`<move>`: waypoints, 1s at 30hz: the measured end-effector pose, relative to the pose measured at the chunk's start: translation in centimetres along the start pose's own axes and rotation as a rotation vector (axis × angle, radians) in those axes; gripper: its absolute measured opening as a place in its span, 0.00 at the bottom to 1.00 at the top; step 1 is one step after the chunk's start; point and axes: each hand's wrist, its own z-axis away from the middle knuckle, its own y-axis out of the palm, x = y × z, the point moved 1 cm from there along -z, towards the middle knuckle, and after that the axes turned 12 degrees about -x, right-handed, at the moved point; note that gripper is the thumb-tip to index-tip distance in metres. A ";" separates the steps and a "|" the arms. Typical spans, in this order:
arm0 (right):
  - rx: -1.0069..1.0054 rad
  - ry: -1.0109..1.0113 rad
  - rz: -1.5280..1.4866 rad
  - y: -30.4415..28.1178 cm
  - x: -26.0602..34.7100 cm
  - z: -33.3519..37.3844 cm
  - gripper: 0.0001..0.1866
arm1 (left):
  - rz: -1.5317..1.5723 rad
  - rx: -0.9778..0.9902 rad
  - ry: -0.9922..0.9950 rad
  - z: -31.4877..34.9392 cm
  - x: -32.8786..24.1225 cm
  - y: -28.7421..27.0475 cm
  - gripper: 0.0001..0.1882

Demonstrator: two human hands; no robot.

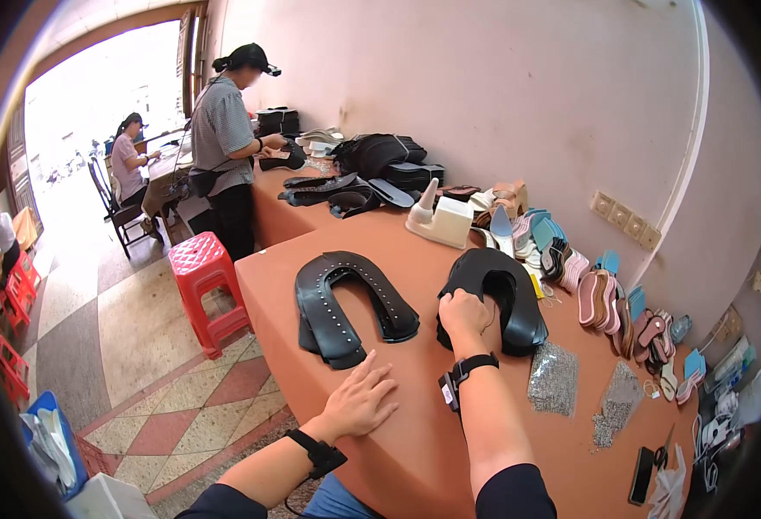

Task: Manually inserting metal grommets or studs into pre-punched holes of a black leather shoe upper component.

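On the brown tabletop [380, 251] lies a stack of black U-shaped leather shoe uppers [324, 294], with a row of small silver studs along its inner side. My left hand [361, 398] rests flat on the table just below that stack, fingers spread and holding nothing. To the right is a second black U-shaped stack of uppers [519, 320], without visible studs on top. My right hand [465, 313] is closed over its left leg, fingers curled down onto the black upper; the fingertips are partly hidden. Clear bags of small silver studs [553, 379] lie to the right of my right forearm.
A white bottle with a tall nozzle [441, 216] stands behind the stacks. Insoles and soles [601, 298] line the wall side. Scissors [662, 451] and a black phone-like object [642, 476] lie at the right. A red stool [207, 290] stands left; a co-worker [224, 130] stands beyond.
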 end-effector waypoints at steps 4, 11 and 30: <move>-0.031 0.058 -0.154 1.3 -1.0 -0.6 0.15 | -0.016 0.007 -0.023 0.2 0.1 -0.1 0.20; -0.296 0.119 -0.355 -1.2 -6.1 -2.1 0.11 | 0.017 -0.010 -0.032 -0.1 -0.2 0.1 0.19; -0.408 -0.070 -0.482 -20.1 -18.1 -2.5 0.11 | 0.006 -0.018 -0.044 0.3 0.0 -0.2 0.20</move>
